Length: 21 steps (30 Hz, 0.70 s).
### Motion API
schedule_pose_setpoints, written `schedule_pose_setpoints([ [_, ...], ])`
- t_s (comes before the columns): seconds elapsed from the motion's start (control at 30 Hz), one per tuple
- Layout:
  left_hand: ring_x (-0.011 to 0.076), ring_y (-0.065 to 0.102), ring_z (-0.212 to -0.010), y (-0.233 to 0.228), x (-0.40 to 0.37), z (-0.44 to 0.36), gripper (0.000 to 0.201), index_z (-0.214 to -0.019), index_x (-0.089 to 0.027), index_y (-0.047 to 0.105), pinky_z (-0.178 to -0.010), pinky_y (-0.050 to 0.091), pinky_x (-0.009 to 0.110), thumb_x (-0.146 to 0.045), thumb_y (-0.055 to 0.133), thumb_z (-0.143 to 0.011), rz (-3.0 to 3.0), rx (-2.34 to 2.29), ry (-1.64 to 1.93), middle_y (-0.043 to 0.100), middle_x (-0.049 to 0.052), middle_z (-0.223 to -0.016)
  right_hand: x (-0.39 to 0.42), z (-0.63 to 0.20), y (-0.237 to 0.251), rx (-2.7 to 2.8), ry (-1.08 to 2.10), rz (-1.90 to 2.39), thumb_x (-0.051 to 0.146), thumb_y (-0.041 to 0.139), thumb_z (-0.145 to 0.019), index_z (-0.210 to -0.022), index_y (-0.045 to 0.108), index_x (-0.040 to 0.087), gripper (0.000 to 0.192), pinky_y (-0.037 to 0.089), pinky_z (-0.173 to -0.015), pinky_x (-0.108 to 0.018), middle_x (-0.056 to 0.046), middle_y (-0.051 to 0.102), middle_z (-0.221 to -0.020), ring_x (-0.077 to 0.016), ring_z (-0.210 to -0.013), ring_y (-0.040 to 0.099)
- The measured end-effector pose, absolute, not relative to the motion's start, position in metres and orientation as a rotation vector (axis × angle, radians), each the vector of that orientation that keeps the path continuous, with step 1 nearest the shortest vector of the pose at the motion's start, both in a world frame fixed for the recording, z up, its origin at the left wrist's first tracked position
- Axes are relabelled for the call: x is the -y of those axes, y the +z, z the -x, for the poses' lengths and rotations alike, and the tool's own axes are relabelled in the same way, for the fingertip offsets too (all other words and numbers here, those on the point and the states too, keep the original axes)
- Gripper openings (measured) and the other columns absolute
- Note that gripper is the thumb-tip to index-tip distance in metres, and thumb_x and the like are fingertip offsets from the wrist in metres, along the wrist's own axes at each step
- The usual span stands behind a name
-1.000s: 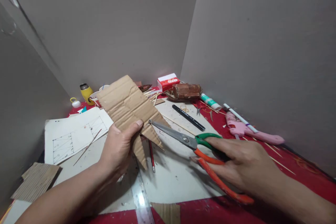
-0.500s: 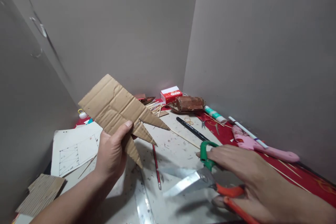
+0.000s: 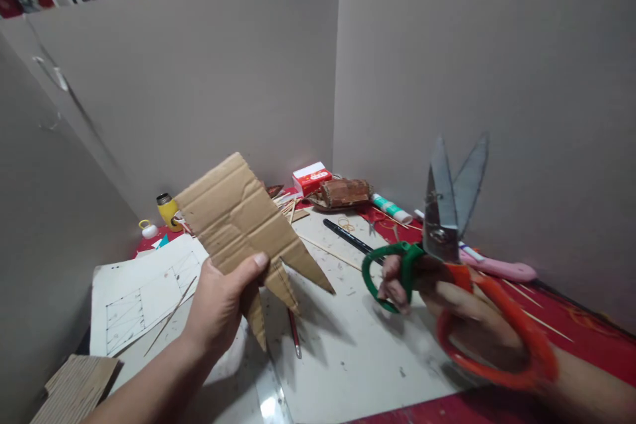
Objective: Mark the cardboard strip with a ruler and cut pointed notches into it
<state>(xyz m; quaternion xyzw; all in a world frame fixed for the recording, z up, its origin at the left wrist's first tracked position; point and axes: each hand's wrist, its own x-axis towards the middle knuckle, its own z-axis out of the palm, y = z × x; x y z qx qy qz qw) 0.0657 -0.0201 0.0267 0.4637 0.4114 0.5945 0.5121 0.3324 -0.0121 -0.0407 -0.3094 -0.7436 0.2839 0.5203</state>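
Observation:
My left hand grips a piece of brown corrugated cardboard, thumb on its face and fingers behind. Its lower right edge ends in three pointed spikes. In my right hand is a pair of scissors with one green and one orange handle loop. The blades are parted and point upward, away from the cardboard. Below the cardboard lies a red pencil on the white board, beside a clear ruler.
A paper with drawn lines and a corrugated scrap lie at left. Behind are a yellow bottle, red-and-white box, brown model boat, black marker, glue stick and pink glue gun.
The scissors have swung from pointing left to pointing up, with my right hand turned over. The cardboard has shifted slightly right and down. The camera view has moved too.

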Motion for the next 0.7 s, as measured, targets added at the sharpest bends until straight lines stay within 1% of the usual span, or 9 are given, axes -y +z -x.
schedule_pose_setpoints([
  [0.07,0.0256,0.072,-0.092,0.023,0.025,-0.072,0.038,-0.106,-0.017,0.073,-0.083,0.057,0.033,-0.027,0.083,-0.07,-1.179,-1.031,1.26,0.078,0.007,-0.096,0.011,-0.325,-0.039,1.662,0.866,0.686,0.056,0.042,-0.097,-0.102,0.056,0.029,0.03,0.058,-0.056,-0.034,-0.002,0.063,-0.079,-0.0201,-0.062,0.065],
  [0.13,0.0274,0.073,-0.09,0.019,0.031,-0.081,0.034,-0.098,-0.016,0.076,-0.082,0.057,0.035,-0.03,0.084,-0.067,-1.212,-1.04,1.121,0.078,0.009,-0.095,0.012,-0.32,-0.036,1.511,1.076,0.632,0.054,0.061,-0.089,-0.096,0.061,0.025,0.03,0.059,-0.063,-0.035,-0.005,0.066,-0.089,-0.0204,-0.069,0.066],
  [0.2,0.0283,0.073,-0.089,0.018,0.036,-0.091,0.032,-0.093,-0.017,0.077,-0.082,0.057,0.036,-0.031,0.084,-0.065,-1.236,-1.021,1.008,0.078,0.01,-0.095,0.013,-0.317,-0.033,1.339,1.253,0.575,0.047,0.074,-0.08,-0.095,0.064,0.023,0.03,0.058,-0.067,-0.035,-0.007,0.068,-0.095,-0.0199,-0.072,0.066],
  [0.23,0.0288,0.073,-0.09,0.019,0.038,-0.095,0.032,-0.093,-0.018,0.078,-0.084,0.057,0.036,-0.031,0.084,-0.065,-1.253,-0.999,0.945,0.078,0.01,-0.095,0.013,-0.316,-0.033,1.282,1.293,0.563,0.044,0.077,-0.078,-0.094,0.065,0.022,0.029,0.057,-0.066,-0.035,-0.006,0.069,-0.093,-0.0191,-0.071,0.066],
  [0.33,0.0309,0.072,-0.095,0.021,0.042,-0.104,0.035,-0.099,-0.019,0.078,-0.088,0.056,0.041,-0.033,0.083,-0.067,-1.297,-0.94,0.763,0.078,0.01,-0.098,0.014,-0.315,-0.034,1.243,1.304,0.562,0.039,0.079,-0.076,-0.096,0.067,0.022,0.029,0.057,-0.072,-0.036,-0.005,0.072,-0.088,-0.0204,-0.076,0.068],
  [0.43,0.0314,0.072,-0.097,0.023,0.047,-0.104,0.039,-0.107,-0.019,0.076,-0.092,0.055,0.043,-0.034,0.082,-0.071,-1.302,-0.91,0.692,0.077,0.011,-0.103,0.014,-0.314,-0.038,1.285,1.324,0.575,0.039,0.078,-0.077,-0.102,0.067,0.022,0.032,0.057,-0.083,-0.043,-0.007,0.075,-0.097,-0.0254,-0.091,0.07],
  [0.53,0.03,0.073,-0.095,0.022,0.052,-0.1,0.038,-0.11,-0.018,0.076,-0.09,0.055,0.042,-0.034,0.079,-0.075,-1.259,-0.936,0.675,0.077,0.012,-0.106,0.014,-0.314,-0.041,1.354,1.329,0.624,0.041,0.073,-0.08,-0.105,0.064,0.022,0.033,0.056,-0.085,-0.043,-0.008,0.074,-0.101,-0.0255,-0.093,0.071],
  [0.6,0.029,0.074,-0.091,0.02,0.056,-0.096,0.036,-0.108,-0.016,0.076,-0.086,0.057,0.04,-0.035,0.078,-0.078,-1.2,-0.977,0.7,0.077,0.013,-0.103,0.014,-0.315,-0.041,1.425,1.315,0.69,0.044,0.07,-0.081,-0.102,0.062,0.021,0.032,0.058,-0.079,-0.04,-0.006,0.073,-0.092,-0.0235,-0.084,0.071],
  [0.7,0.0268,0.075,-0.083,0.017,0.062,-0.09,0.033,-0.104,-0.013,0.076,-0.079,0.059,0.036,-0.031,0.079,-0.076,-1.082,-1.067,0.822,0.078,0.013,-0.097,0.012,-0.32,-0.039,1.574,1.241,0.872,0.05,0.061,-0.085,-0.096,0.059,0.021,0.031,0.056,-0.061,-0.033,-0.001,0.066,-0.073,-0.0198,-0.065,0.067],
])
